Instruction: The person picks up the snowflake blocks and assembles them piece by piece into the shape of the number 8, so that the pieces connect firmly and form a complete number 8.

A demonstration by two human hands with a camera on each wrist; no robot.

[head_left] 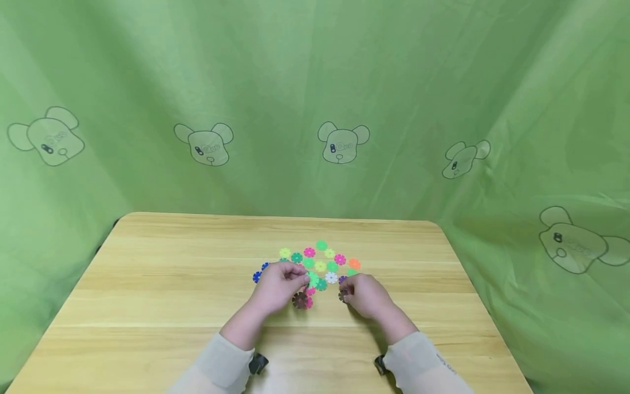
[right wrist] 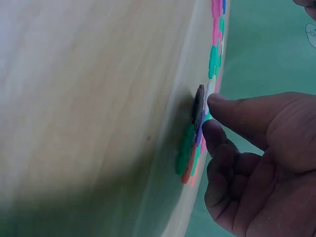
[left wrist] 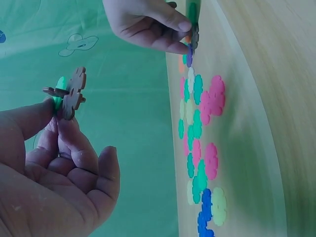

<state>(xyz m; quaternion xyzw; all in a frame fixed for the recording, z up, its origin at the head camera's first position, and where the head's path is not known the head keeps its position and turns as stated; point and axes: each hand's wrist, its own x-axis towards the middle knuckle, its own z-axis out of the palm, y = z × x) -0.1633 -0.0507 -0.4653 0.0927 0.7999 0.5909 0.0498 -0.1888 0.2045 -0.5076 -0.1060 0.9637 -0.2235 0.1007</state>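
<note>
L hand (head_left: pixel 280 287) pinches a bright-green disc (head_left: pixel 313 279) w/ brown discs (left wrist: pixel 75 91) joined on, held up left of the white disc (head_left: pixel 332 277), which lies on the table (head_left: pixel 147 306). R hand (head_left: pixel 365 295) is right & on the near side of the white disc, thumb + fingertip at a lone brown disc (right wrist: pixel 198 106); can't tell if gripped. Orange disc (head_left: pixel 355 264): right & beyond the white disc; blue discs (head_left: pixel 257 277) well left.
</note>
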